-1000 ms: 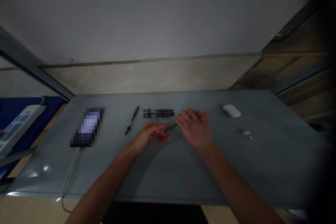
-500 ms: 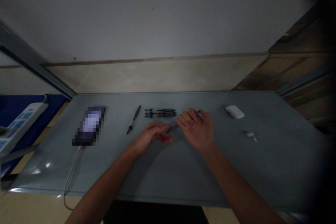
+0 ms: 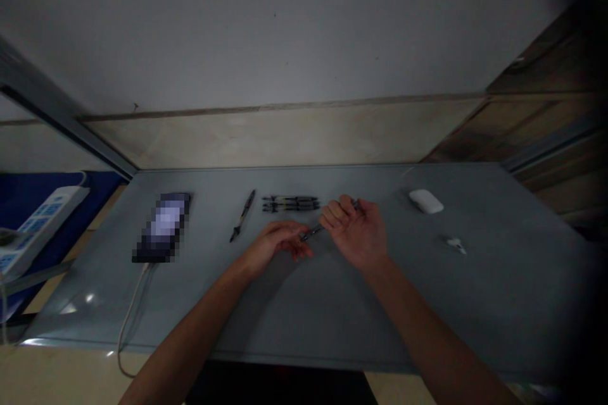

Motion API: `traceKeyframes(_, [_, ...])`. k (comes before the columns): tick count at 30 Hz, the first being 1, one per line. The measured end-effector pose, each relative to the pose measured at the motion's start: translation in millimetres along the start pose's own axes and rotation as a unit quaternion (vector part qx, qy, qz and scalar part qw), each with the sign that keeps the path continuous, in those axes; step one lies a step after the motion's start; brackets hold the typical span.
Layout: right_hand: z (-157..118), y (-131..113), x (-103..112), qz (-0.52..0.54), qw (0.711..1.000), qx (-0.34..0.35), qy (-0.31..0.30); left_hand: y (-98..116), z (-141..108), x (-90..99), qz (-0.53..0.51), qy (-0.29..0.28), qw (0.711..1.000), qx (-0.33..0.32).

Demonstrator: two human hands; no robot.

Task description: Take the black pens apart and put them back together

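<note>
Above the table (image 3: 313,316), both hands grip one pen (image 3: 312,231): the left hand (image 3: 268,249) should pinch its end lightly, the right hand (image 3: 357,234) steady the barrel.

Clock centred btwn hands, 12 = wall (image 3: 285,145). Row of pens (image 3: 291,204) blocks 11, lone slanted pen (image 3: 243,215) approx 10; narrow gap btwn them. Phone (image 3: 164,224) at 9, w/ open lane btwn it & lone pen. Cable (image 3: 129,323) & L forearm (image 3: 199,323) obstruct 8. White case (image 3: 426,201) nr 2–3, small white item (image 3: 456,245) at 3. Tabletop (image 3: 498,304) open at 4 past R forearm (image 3: 418,316); 6 open btwn forearms.
</note>
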State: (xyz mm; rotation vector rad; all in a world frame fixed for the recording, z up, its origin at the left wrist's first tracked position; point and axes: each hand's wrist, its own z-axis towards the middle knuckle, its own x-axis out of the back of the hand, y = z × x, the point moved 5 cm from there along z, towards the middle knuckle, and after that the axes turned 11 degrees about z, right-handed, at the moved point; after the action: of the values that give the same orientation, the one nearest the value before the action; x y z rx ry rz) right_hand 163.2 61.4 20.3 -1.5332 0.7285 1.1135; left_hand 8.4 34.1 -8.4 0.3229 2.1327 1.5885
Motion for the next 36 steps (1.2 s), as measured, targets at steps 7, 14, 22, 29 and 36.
traceKeyframes(7, [-0.8,-3.4,-0.2,-0.045,0.999,0.007,0.012,-1.9,0.5,-1.0,0.008,-0.001,1.0,-0.004])
traceKeyframes(14, [-1.9,0.6,-1.1,-0.03,0.999,0.006,0.01,-0.6,0.4,-0.3,0.013,-0.001,1.0,0.001])
traceKeyframes(22, [0.0,3.1,-1.9,-0.054,0.998,0.022,0.03,-2.8,2.2,0.9,0.002,0.003,1.0,-0.002])
traceKeyframes(29, [2.0,5.5,10.4,-0.258,0.958,0.097,0.08,7.2,-0.3,5.7,0.113,0.087,0.989,-0.029])
traceKeyframes(36, [-1.4,9.0,18.6,-0.478,0.869,0.063,0.108,26.8,-9.2,37.8,-0.011,0.247,0.96,-0.132])
